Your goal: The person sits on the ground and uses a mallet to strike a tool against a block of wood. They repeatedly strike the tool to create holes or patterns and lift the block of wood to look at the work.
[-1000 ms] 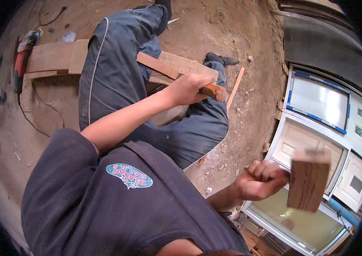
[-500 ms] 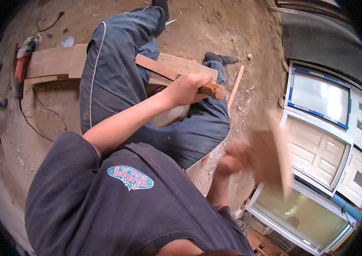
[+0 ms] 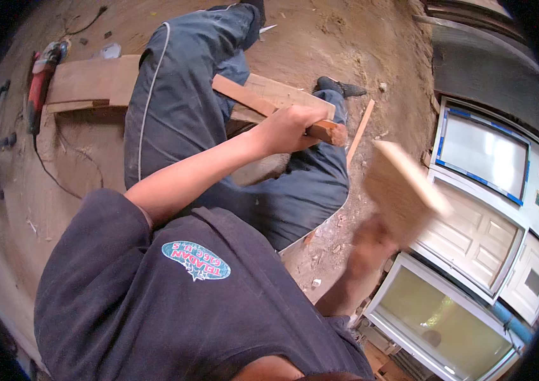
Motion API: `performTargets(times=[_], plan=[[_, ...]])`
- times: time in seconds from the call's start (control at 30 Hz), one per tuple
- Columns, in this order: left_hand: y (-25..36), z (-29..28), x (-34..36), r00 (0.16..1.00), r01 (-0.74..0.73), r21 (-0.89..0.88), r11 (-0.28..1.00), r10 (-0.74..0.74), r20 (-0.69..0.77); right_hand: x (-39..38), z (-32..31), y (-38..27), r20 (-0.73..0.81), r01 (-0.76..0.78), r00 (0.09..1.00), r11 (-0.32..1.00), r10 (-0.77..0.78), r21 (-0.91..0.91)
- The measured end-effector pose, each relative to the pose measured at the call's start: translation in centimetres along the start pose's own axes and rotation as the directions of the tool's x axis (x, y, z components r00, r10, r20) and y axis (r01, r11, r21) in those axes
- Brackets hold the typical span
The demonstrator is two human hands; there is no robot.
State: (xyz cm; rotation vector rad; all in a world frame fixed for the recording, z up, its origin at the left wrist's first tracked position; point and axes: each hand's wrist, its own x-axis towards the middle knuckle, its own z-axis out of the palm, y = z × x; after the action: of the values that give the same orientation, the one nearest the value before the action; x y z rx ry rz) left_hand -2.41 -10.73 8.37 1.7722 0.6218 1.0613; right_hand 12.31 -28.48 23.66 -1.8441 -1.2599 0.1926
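Observation:
My left hand is closed around a wooden stick. The stick's battered, frayed end pokes out past my fist, and its other end slants up to the left over my lap. Behind that fist lies a pale board, partly covered by my legs. My right hand, smeared by motion, grips a thick wood block off to the right of the stick. The block is raised and apart from the stick's frayed end. Its grip area is blurred.
A red angle grinder with a cord rests at the left end of a plank. A thin wood strip lies on the dirt ground near my foot. White panelled doors and frames stand at the right.
My right hand and the wood block have shifted, and the block is now tilted differently, its upper edge slanting down to the right. My left hand still holds the stick; the whole view has shifted slightly.

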Motion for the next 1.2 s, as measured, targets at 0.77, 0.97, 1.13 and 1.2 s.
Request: performTargets(times=[0.77, 0.97, 1.13, 1.2], plan=[[-0.9, 0.3, -0.3, 0.997, -0.033, 0.006, 0.999, 0.033, -0.064, 2.3, -0.3, -0.3, 0.155, 0.221, 0.971, 0.938, -0.184, -0.268], [-0.4, 0.9, 0.3, 0.997, -0.076, 0.029, 0.997, 0.077, -0.025, 0.3, -0.5, 4.0, 0.039, 0.171, 0.983, 0.972, -0.18, 0.163], [-1.1, 0.9, -0.6, 0.999, -0.026, -0.024, 0.999, 0.025, -0.03, 1.6, -2.0, 0.5, 0.041, -0.079, 0.996, 0.988, 0.074, 0.135], [-1.0, 0.6, -0.9, 0.995, -0.082, 0.033, 0.996, 0.084, -0.051, 3.1, -1.8, -4.1, -0.1, 0.085, 0.994, 0.889, -0.044, 0.451]])
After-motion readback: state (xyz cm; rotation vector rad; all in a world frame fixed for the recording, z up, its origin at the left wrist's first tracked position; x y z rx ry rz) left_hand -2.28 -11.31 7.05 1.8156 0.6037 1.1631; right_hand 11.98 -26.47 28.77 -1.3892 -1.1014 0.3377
